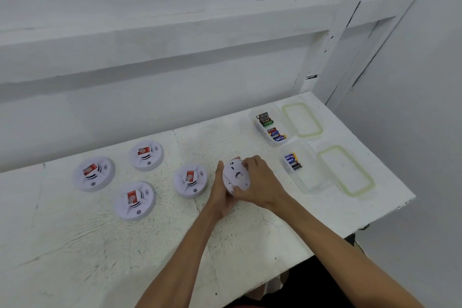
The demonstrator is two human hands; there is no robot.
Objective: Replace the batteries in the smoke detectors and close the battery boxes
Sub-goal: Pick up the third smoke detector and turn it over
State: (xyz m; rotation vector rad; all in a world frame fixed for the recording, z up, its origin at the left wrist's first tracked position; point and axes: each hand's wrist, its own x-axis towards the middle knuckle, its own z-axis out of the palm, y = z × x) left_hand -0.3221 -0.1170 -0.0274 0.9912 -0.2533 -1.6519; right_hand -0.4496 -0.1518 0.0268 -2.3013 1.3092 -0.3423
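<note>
A white round smoke detector is held tilted above the table with its back side toward me. My left hand cups it from the left and below. My right hand grips its right edge, fingers curled over the top rim. Several other smoke detectors lie face up on the table, each with a red label: one nearest my hands, one at the back, one at far left, one in front. Two clear battery boxes stand open at the right: the far box and the near box, both holding batteries.
The boxes' lids with green seals lie beside them, the far lid and the near lid. The white table ends at a right edge near the lids. A white wall runs behind.
</note>
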